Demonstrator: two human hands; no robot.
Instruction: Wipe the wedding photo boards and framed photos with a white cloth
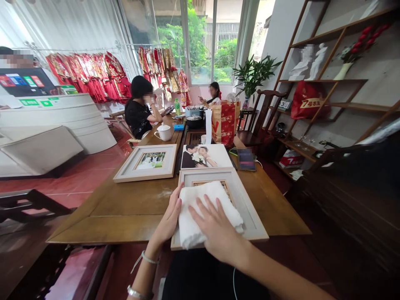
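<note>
A light wooden picture frame (254, 216) lies before me, its near edge reaching the table's front. A folded white cloth (206, 196) covers most of the picture in it. My right hand (215, 229) rests flat on the cloth, fingers spread and pressing it down. At the frame's left side, my left hand (170, 214) grips the edge, with its fingertips beside the cloth; the underside of that grip is hidden. Just beyond the frame is a wedding photo print (215, 156). A second framed photo (150, 160) lies to the left.
On the wooden table (125, 208) are a white lidded cup (163, 132), a red paper bag (223, 125) and a phone (246, 160). Two people sit at the far end, and another person is behind the counter (68, 121). Shelves (337, 79) stand on the right.
</note>
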